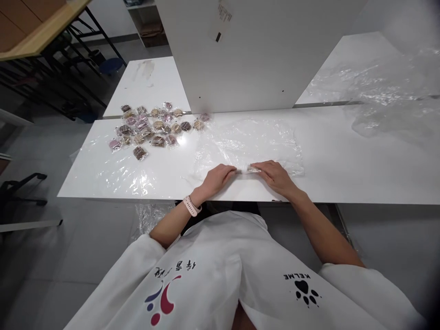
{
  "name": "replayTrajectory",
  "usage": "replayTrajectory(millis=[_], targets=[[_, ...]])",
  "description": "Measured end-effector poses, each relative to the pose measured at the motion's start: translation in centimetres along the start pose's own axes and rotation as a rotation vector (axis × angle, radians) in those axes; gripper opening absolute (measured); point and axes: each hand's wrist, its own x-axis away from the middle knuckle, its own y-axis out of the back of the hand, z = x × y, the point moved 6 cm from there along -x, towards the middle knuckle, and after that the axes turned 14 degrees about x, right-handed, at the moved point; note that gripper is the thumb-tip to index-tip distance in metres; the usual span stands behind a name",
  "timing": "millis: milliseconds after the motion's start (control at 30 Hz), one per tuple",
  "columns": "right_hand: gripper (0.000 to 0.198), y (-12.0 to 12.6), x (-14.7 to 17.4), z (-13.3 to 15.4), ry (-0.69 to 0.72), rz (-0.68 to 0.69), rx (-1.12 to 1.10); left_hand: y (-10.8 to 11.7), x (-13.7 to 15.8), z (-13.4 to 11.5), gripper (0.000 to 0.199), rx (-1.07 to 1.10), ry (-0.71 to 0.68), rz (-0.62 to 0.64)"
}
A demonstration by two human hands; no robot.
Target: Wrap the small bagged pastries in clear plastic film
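White table (343, 169), KELME shirt (220, 247), left hand (217, 178), right hand (276, 177), each grip pinching clear plastic (250, 142)

I can see my operator's loose white shirt (213, 256), its cloth creased down the front. On the left of it, a row of black Chinese characters (177, 266) sits beside an emblem (167, 300) of curved red and blue strokes with a red dot and a blue one. On the right I get the black word KELME (297, 276), upside down from my view, with a black paw print (302, 287): heart-shaped pad, four oval toes. The left sleeve (123, 263) and right sleeve (367, 286) are wide, white and plain, leaving the forearms bare. A pale pink band (191, 206) with a row of dark slots circles the left wrist.
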Motion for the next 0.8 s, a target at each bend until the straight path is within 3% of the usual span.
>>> replayTrajectory(millis=[200, 267, 367, 433, 500, 567, 700, 800], targets=[[0.052, 0.3, -4.1, -2.5, -0.285, 0.168, 0.024, 1.3, -6.0, 2.5, 0.028, -0.174, 0.244, 0.071], [0.045, 1.1, -4.7, -2.7, -0.348, 0.077, 0.14, 1.6, -6.9, 2.3, 0.019, -0.249, 0.2, 0.011], [0.04, 2.0, -4.3, -1.2, -0.192, -0.113, 0.281, 1.5, -5.9, 0.4, 0.021, -0.32, 0.023, -0.078], [0.04, 1.2, -3.4, -0.1, -0.008, -0.092, 0.268, 0.6, -4.5, -0.4, 0.024, -0.274, -0.076, -0.029], [0.045, 0.1, -2.6, 0.0, 0.083, -0.032, 0.215, -0.1, -3.4, -0.4, 0.031, -0.199, -0.114, 0.022], [0.047, -0.5, -2.2, -0.5, 0.058, -0.021, 0.172, -0.1, -3.1, 0.5, 0.035, -0.139, -0.074, 0.019], [0.04, -0.3, -2.4, -1.5, -0.061, -0.063, 0.087, 1.1, -3.9, 2.4, 0.024, -0.063, 0.094, -0.026], [0.043, 0.0, -2.9, -1.9, -0.185, 0.019, -0.03, 2.0, -4.7, 2.8, 0.026, 0.039, 0.222, -0.004]])
